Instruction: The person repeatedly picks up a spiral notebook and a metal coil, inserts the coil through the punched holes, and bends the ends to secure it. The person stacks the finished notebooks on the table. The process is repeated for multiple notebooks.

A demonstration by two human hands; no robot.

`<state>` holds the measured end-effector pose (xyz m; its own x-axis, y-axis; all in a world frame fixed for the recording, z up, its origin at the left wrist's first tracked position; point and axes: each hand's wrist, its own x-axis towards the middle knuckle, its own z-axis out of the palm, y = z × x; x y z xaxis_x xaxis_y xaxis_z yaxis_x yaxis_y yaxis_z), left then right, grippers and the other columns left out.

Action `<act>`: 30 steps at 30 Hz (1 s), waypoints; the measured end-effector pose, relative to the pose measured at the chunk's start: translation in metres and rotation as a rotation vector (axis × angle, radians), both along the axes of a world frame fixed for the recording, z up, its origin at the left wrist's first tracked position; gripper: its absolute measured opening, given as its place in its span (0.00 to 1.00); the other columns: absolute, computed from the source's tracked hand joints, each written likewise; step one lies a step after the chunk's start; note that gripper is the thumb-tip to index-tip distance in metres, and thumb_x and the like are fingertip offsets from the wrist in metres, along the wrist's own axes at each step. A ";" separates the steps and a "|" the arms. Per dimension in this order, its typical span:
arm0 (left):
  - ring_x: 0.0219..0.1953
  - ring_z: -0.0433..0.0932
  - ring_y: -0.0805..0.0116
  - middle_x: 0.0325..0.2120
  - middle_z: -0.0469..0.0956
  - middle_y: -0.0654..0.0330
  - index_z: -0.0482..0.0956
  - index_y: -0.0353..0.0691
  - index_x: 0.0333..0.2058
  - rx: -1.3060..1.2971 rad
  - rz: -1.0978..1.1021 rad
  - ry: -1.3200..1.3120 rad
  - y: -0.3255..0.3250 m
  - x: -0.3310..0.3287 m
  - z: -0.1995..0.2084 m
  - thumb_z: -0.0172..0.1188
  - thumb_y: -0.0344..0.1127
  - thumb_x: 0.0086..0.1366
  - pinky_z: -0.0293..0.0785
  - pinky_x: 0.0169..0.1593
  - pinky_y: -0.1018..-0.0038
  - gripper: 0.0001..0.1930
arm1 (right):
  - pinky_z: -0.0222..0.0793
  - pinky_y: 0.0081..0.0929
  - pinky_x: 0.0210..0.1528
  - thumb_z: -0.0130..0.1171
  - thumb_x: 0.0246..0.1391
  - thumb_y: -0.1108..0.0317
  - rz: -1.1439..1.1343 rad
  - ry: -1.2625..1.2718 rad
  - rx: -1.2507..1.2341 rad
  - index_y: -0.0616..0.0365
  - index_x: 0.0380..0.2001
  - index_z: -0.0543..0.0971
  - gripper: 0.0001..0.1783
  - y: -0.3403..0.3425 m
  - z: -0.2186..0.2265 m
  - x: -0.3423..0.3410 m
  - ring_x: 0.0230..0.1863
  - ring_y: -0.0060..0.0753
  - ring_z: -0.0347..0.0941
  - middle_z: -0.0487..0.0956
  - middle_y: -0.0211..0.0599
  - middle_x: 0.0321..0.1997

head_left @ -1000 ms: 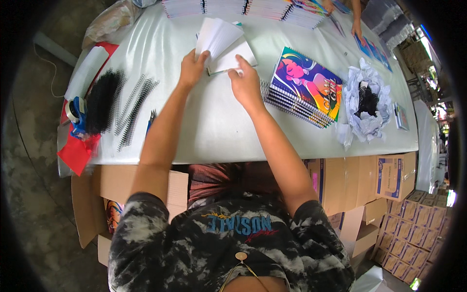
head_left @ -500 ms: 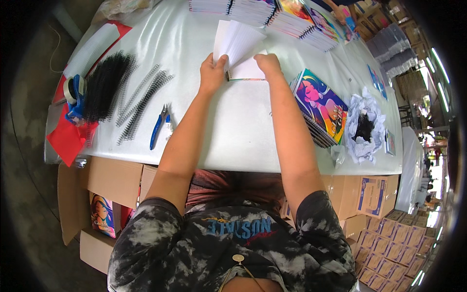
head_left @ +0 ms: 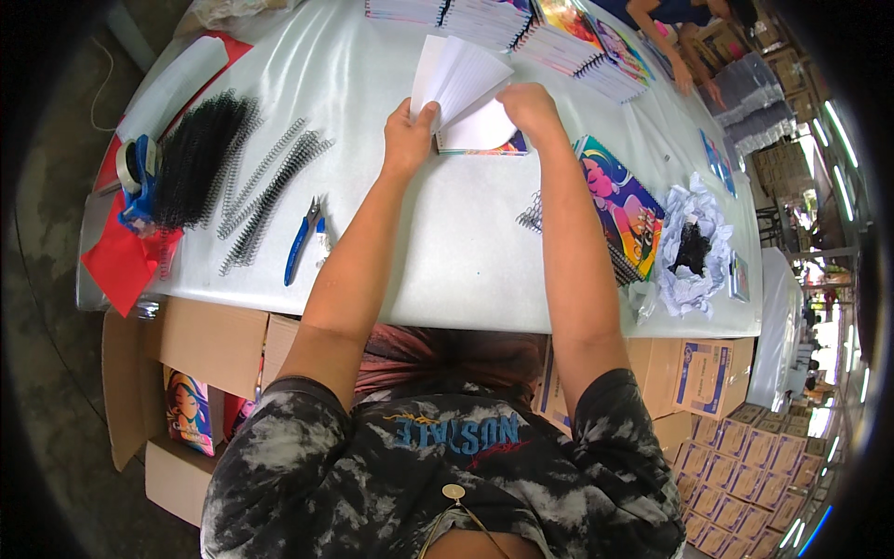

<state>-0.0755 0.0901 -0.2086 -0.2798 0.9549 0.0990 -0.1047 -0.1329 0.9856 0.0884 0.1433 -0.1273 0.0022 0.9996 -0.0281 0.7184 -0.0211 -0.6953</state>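
A notebook point(head_left: 466, 79) with fanned white lined pages lies open on the white-covered table in front of me. My left hand point(head_left: 410, 138) grips its left-hand pages, thumb on top. At the page's right edge, my right hand point(head_left: 533, 112) has its fingers closed on a white sheet point(head_left: 480, 126), which bends upward. Beneath the sheet a strip of colourful printed cover point(head_left: 507, 147) shows. The notebook's binding is hard to make out between my hands.
Black spiral coils point(head_left: 200, 168), blue-handled cutters point(head_left: 300, 244) and a blue tape dispenser point(head_left: 138, 191) lie left. A notebook stack point(head_left: 622, 205) and crumpled paper point(head_left: 687, 279) sit right. More notebooks point(head_left: 559, 51) line the far side. A co-worker's hand point(head_left: 682, 73) reaches in. An open carton point(head_left: 209, 345) stands below.
My right hand has moved right and slightly up, drawing the sheet with it and uncovering more of the printed cover. The co-worker's arms have come further into view at far right.
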 end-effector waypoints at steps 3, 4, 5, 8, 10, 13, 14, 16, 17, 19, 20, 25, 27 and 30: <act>0.32 0.75 0.68 0.29 0.78 0.52 0.75 0.32 0.40 0.055 0.066 0.057 -0.001 0.002 -0.001 0.54 0.40 0.61 0.70 0.38 0.72 0.16 | 0.67 0.54 0.50 0.46 0.51 0.65 -0.249 0.882 -0.085 0.66 0.45 0.70 0.20 -0.008 0.001 -0.008 0.52 0.50 0.66 0.70 0.53 0.50; 0.30 0.75 0.68 0.29 0.78 0.52 0.75 0.32 0.40 0.061 0.090 0.118 -0.003 0.001 -0.001 0.54 0.40 0.61 0.70 0.37 0.72 0.16 | 0.67 0.53 0.51 0.46 0.52 0.66 -0.324 1.232 -0.177 0.67 0.45 0.69 0.19 -0.015 0.003 -0.016 0.53 0.50 0.66 0.69 0.53 0.50; 0.29 0.75 0.68 0.28 0.78 0.52 0.75 0.32 0.40 0.069 0.102 0.179 -0.006 0.003 0.000 0.55 0.40 0.60 0.70 0.36 0.72 0.16 | 0.65 0.52 0.54 0.43 0.55 0.66 -0.177 1.359 -0.188 0.66 0.47 0.63 0.19 -0.026 -0.005 -0.022 0.53 0.57 0.65 0.62 0.55 0.55; 0.27 0.76 0.67 0.27 0.79 0.51 0.75 0.33 0.40 -0.002 0.052 0.203 -0.015 0.007 0.009 0.55 0.40 0.60 0.70 0.34 0.71 0.16 | 0.60 0.52 0.57 0.47 0.53 0.70 0.054 1.148 0.157 0.57 0.57 0.56 0.27 -0.060 -0.034 -0.040 0.59 0.59 0.56 0.54 0.54 0.61; 0.29 0.78 0.66 0.29 0.79 0.53 0.75 0.33 0.41 -0.024 0.012 0.399 -0.019 0.003 0.011 0.57 0.41 0.59 0.71 0.35 0.72 0.17 | 0.56 0.52 0.59 0.51 0.51 0.71 0.179 0.815 0.389 0.52 0.61 0.53 0.34 -0.070 -0.042 -0.045 0.63 0.58 0.51 0.50 0.53 0.64; 0.38 0.77 0.66 0.33 0.79 0.53 0.71 0.34 0.46 0.086 -0.069 0.478 -0.031 0.007 0.009 0.57 0.35 0.58 0.71 0.40 0.74 0.18 | 0.46 0.51 0.62 0.57 0.45 0.68 0.161 -0.308 0.769 0.48 0.62 0.57 0.39 -0.073 -0.036 -0.037 0.67 0.53 0.45 0.50 0.47 0.66; 0.42 0.76 0.66 0.35 0.79 0.53 0.69 0.34 0.48 0.153 -0.096 0.469 -0.032 0.007 0.009 0.57 0.32 0.58 0.71 0.42 0.74 0.19 | 0.42 0.51 0.63 0.59 0.43 0.66 0.128 -0.750 0.863 0.47 0.62 0.59 0.40 -0.071 -0.030 -0.035 0.68 0.51 0.43 0.51 0.45 0.67; 0.47 0.74 0.63 0.39 0.77 0.53 0.63 0.36 0.53 0.141 -0.184 0.298 -0.022 0.003 -0.006 0.57 0.30 0.53 0.67 0.50 0.73 0.26 | 0.40 0.50 0.64 0.57 0.44 0.68 0.349 -1.033 0.749 0.44 0.53 0.69 0.28 -0.062 -0.015 -0.030 0.64 0.45 0.54 0.66 0.42 0.57; 0.50 0.73 0.61 0.41 0.77 0.52 0.60 0.37 0.55 0.129 -0.235 0.214 -0.021 0.002 0.000 0.57 0.28 0.51 0.65 0.53 0.73 0.30 | 0.40 0.50 0.64 0.57 0.45 0.69 0.457 -1.170 0.675 0.42 0.49 0.74 0.23 -0.060 -0.008 -0.027 0.61 0.42 0.60 0.73 0.41 0.52; 0.55 0.67 0.57 0.49 0.70 0.49 0.57 0.37 0.57 0.168 -0.047 0.208 -0.025 -0.005 0.010 0.54 0.25 0.49 0.62 0.56 0.69 0.33 | 0.53 0.43 0.56 0.55 0.46 0.67 0.372 -0.862 0.609 0.47 0.42 0.77 0.16 -0.062 0.004 -0.021 0.47 0.42 0.68 0.77 0.37 0.40; 0.58 0.64 0.55 0.53 0.67 0.48 0.55 0.37 0.57 0.187 0.045 0.208 -0.030 -0.010 0.022 0.53 0.24 0.48 0.61 0.57 0.67 0.34 | 0.60 0.39 0.52 0.54 0.47 0.66 0.328 -0.703 0.574 0.50 0.39 0.78 0.14 -0.064 0.013 -0.019 0.40 0.41 0.73 0.79 0.35 0.33; 0.51 0.66 0.59 0.52 0.63 0.48 0.55 0.31 0.56 0.205 0.027 -0.078 -0.076 -0.056 0.089 0.50 0.21 0.46 0.65 0.50 0.70 0.34 | 0.70 0.27 0.35 0.58 0.47 0.67 0.311 0.379 0.441 0.57 0.37 0.78 0.12 -0.126 0.053 0.009 0.27 0.31 0.75 0.79 0.44 0.26; 0.47 0.68 0.64 0.47 0.67 0.51 0.59 0.31 0.52 0.164 -0.068 -0.021 -0.102 -0.054 0.092 0.51 0.21 0.48 0.66 0.48 0.72 0.29 | 0.69 0.23 0.38 0.59 0.49 0.68 0.314 0.618 0.286 0.62 0.38 0.77 0.13 -0.170 0.042 0.025 0.31 0.23 0.73 0.80 0.37 0.31; 0.41 0.71 0.70 0.37 0.71 0.58 0.64 0.34 0.45 -0.010 -0.157 0.042 -0.146 -0.033 0.066 0.53 0.20 0.50 0.67 0.46 0.74 0.20 | 0.69 0.22 0.41 0.62 0.47 0.71 0.234 0.909 0.116 0.64 0.37 0.77 0.12 -0.228 -0.016 0.044 0.36 0.19 0.72 0.79 0.30 0.35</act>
